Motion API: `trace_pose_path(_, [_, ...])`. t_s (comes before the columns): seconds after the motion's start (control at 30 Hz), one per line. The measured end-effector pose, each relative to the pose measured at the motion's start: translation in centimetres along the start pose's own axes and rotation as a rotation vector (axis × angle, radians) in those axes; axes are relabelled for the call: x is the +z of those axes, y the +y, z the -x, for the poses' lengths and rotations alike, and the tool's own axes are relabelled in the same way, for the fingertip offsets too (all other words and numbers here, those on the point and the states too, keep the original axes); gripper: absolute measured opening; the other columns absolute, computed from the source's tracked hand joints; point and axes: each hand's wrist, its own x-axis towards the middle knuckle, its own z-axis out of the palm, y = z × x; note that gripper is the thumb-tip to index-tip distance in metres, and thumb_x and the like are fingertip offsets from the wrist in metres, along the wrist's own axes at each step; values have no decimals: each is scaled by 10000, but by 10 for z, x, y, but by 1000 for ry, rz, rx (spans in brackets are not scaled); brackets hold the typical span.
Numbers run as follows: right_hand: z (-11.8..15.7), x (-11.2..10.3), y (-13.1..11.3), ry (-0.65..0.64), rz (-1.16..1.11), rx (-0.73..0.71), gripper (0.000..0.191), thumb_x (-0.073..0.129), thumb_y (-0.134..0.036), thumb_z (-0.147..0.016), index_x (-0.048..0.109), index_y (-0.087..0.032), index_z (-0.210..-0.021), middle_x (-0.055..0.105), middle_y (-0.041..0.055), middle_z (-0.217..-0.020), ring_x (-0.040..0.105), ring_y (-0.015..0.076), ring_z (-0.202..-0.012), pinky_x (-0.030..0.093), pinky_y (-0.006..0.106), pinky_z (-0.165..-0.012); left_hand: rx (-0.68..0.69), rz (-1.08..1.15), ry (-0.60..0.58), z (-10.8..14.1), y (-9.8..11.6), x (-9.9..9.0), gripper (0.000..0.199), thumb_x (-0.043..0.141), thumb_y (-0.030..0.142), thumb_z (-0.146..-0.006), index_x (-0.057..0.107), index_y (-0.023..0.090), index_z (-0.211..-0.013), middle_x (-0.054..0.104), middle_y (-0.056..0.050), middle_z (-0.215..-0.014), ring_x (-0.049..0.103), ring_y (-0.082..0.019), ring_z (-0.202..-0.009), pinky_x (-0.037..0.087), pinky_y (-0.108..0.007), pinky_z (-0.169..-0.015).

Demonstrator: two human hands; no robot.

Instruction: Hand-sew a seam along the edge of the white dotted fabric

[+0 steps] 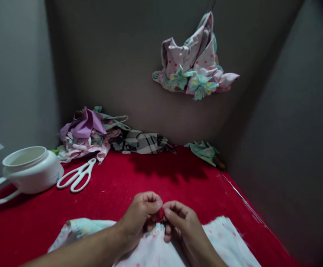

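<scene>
My left hand [142, 215] is closed in a pinch, thumb against the forefinger; whatever it holds is too small to make out. Close beside it, almost fingertip to fingertip, my right hand [183, 222] pinches what looks like a fine dark thread [163, 221]. The strands show between the hands, above a gathered edge of cloth. This white cloth with pink dots [158, 246] spreads under both hands and wrists. A pale green and yellow part of it [90, 225] shows at the left. My lower fingers are curled and partly hidden.
On the red table cover [117, 181] lie white-handled scissors [79, 175] beside a white handled pot [36, 172]. Fabric scraps [87, 128] are heaped at the back left, near checked cloth [143, 142]. A green scrap [203, 151] lies back right. A dotted fabric piece with bows [195, 61] hangs above.
</scene>
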Motion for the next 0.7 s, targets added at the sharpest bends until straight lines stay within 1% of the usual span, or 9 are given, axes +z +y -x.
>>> trace_pose_path(0.1, [-1,-2,2,-10,91,20,245,680,-326,-621,571,-113,-676,541,-15,-526,454,49,-363,405,168,-344,-31,34,34,-3,1,-1,75,511,201,-661,473,139,-644,416,39,-442,292,-38,-324,155,-167,-316])
trace_pose_path(0.23, [-2,-2,0,-33,122,47,267,668,-353,-629,568,-108,-672,549,-5,-529,457,47,-348,388,156,-326,-67,48,44,-5,3,-2,72,513,188,-651,465,140,-627,414,45,-413,319,-40,-280,162,-157,-282])
trace_pose_path(0.33, [-2,-2,0,-30,141,63,289,681,-365,-605,557,-113,-672,529,-21,-505,445,51,-345,398,168,-315,-75,54,41,-6,4,-3,91,528,192,-650,457,142,-622,409,56,-394,303,-29,-251,166,-146,-269])
trace_pose_path(0.5, [-1,-4,3,-19,190,62,237,670,-326,-629,559,-124,-681,486,-43,-457,423,53,-356,391,163,-319,-78,57,19,-6,3,-3,170,581,258,-655,453,148,-642,397,74,-368,282,-18,-241,181,-126,-260])
trace_pose_path(0.7, [-2,-5,0,-25,163,101,229,676,-318,-619,571,-115,-644,498,-23,-504,430,59,-391,402,174,-338,-114,74,-14,-6,3,-4,194,592,290,-660,453,155,-648,400,75,-356,280,-25,-235,196,-121,-239])
